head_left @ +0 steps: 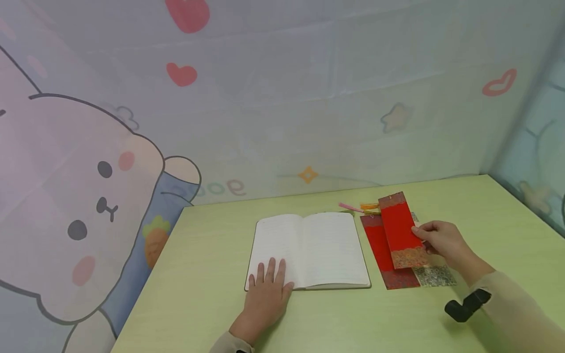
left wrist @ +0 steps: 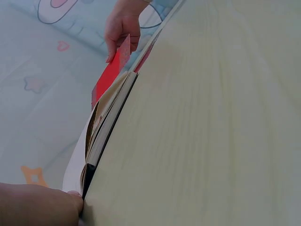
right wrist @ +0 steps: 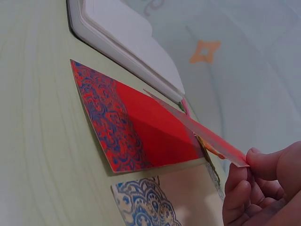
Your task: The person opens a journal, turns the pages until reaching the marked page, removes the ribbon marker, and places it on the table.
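An open notebook (head_left: 333, 250) with lined pages lies on the table. My left hand (head_left: 267, 299) rests flat on the lower part of its left page, fingers spread. To the right of the notebook, my right hand (head_left: 443, 240) pinches a red bookmark (head_left: 399, 228) with gold patterned ends by its right edge, thumb on top. The held bookmark is raised above a second red bookmark (right wrist: 160, 132), which has a blue-patterned end, and a cream bookmark (right wrist: 146, 202) beside it. Both of these lie flat, partly covered in the head view.
Pink and orange tassels (head_left: 350, 208) spread at the bookmarks' top ends, close to the notebook's upper right corner. A printed cloth (head_left: 282, 122) hangs behind the pale yellow-green table (head_left: 198, 274). A black wrist device (head_left: 468, 305) sits on the right sleeve.
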Tool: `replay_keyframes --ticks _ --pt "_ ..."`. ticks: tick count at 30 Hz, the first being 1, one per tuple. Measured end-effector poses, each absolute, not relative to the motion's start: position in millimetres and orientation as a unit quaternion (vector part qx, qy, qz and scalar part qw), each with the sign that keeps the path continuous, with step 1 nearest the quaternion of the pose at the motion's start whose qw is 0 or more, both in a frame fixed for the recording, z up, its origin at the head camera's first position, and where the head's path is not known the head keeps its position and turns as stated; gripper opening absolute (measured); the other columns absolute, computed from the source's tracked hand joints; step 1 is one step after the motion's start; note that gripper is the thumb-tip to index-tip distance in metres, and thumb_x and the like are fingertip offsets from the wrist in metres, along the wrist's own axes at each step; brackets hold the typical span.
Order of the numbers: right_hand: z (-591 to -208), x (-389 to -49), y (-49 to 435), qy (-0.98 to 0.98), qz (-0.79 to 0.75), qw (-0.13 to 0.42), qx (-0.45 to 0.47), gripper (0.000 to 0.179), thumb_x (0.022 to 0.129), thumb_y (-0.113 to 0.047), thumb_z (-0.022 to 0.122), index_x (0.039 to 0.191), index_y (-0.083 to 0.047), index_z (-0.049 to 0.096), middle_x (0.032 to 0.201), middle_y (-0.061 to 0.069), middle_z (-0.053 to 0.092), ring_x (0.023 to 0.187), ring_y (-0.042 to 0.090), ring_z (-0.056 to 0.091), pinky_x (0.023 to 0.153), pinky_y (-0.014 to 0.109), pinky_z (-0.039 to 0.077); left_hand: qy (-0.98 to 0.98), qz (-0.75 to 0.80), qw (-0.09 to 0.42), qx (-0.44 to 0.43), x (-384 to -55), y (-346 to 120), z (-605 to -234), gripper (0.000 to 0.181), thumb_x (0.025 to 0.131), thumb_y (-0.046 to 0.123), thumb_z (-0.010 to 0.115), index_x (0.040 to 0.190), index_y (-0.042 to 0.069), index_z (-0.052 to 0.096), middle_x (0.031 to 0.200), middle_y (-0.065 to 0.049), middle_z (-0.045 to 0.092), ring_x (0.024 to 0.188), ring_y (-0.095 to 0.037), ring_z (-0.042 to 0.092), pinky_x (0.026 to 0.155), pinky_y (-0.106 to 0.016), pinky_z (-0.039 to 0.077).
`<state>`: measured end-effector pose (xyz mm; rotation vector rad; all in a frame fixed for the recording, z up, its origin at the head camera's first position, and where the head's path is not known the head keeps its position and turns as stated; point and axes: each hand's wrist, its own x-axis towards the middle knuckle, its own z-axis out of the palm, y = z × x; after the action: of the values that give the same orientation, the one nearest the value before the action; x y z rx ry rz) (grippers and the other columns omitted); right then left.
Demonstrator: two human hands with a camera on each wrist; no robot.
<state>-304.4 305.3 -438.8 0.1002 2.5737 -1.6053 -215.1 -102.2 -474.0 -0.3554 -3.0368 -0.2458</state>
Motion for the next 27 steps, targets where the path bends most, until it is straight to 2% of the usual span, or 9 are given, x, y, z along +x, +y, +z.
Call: replay_keyframes --ticks 20,27 --pt "-449.9 -300.4 362.3 0.832 -0.546 0.082 0.056 0.06 0.092 -0.039 0.056 0.117 0.014 0.045 0.08 0.0 0.054 0.067 0.016 0.052 0.059 0.029 0.049 -0.99 -0.074 0.047 -0.109 -216.7 -102.6 -480.4 0.057 0.099 0.041 0.034 0.145 0.007 0.031 0.147 -0.02 0.03 0.133 -0.045 0.023 0.1 -0.062 0.022" --pt "-447.9 -300.3 377.3 0.83 -0.544 0.097 0.069 0.065 0.093 -0.037 0.055 0.122 0.019 0.039 0.08 0.0 0.053 0.068 0.016 0.051 0.06 0.028 0.049 -0.989 -0.081 0.046 -0.111 -216.0 -102.3 -478.3 0.056 0.099 0.04 0.035 0.145 0.006 0.032 0.146 -0.021 0.03 0.133 -0.045 0.023 0.1 -0.063 0.022"
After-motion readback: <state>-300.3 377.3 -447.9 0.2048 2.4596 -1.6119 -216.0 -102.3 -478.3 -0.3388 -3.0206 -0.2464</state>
